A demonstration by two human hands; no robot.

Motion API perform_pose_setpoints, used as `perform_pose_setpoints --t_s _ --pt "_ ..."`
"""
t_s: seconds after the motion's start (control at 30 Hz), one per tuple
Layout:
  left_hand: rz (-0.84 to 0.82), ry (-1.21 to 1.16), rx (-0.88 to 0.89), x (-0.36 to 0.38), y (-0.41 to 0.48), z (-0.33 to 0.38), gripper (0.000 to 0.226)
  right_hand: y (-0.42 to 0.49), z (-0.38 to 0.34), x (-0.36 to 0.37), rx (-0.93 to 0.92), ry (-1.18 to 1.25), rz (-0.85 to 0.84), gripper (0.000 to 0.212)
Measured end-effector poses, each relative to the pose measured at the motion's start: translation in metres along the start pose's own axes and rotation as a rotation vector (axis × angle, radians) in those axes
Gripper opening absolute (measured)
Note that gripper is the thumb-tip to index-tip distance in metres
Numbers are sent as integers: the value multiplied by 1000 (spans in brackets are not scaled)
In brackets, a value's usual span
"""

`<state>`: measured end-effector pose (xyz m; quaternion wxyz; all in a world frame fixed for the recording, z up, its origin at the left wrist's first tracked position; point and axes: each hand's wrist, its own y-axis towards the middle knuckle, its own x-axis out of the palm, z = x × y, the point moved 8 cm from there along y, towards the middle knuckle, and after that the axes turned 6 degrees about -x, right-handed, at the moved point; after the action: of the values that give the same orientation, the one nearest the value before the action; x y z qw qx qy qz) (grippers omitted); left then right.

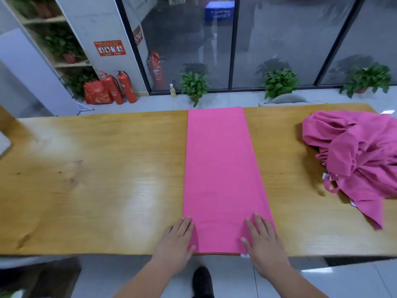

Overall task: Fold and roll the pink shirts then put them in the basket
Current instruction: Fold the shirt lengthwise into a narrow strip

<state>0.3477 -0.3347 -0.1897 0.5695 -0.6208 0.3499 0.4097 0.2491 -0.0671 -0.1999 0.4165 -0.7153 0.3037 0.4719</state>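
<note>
A pink shirt [221, 166], folded into a long narrow strip, lies flat across the wooden table [96, 179] from its far edge to its near edge. My left hand [176, 241] rests flat at the strip's near left corner, fingers straight. My right hand [263, 239] lies flat on the strip's near right corner, fingers spread. A heap of crumpled pink shirts [358, 160] sits at the table's right end, apart from both hands. No basket is in view.
Beyond the table stand potted plants [194, 83] along a glass wall, and fire extinguishers [120, 87] at the left. A chair back [290, 99] shows behind the far edge. My shoe [202, 280] is on the floor below.
</note>
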Motion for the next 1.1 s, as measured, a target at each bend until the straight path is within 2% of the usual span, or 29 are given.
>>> perform_pose_setpoints --t_s 0.17,0.3,0.6,0.73,0.9,1.1 --pt "74 -53 -16 6 -27 -4 75 -27 7 15 -52 18 -20 78" --pt "19 -70 -27 2 -39 3 86 -39 6 15 -80 44 -50 80" --pt "-36 -108 18 -4 -36 -4 70 -38 0 4 -44 49 -118 73" --pt "-14 -196 13 -27 -18 -15 56 -25 -11 -16 8 -13 -66 64" --pt "81 -171 71 -46 14 -46 54 10 -50 -32 -7 -3 -3 78" --pt "79 -82 120 -60 57 -107 59 66 -141 -29 -101 65 31 86"
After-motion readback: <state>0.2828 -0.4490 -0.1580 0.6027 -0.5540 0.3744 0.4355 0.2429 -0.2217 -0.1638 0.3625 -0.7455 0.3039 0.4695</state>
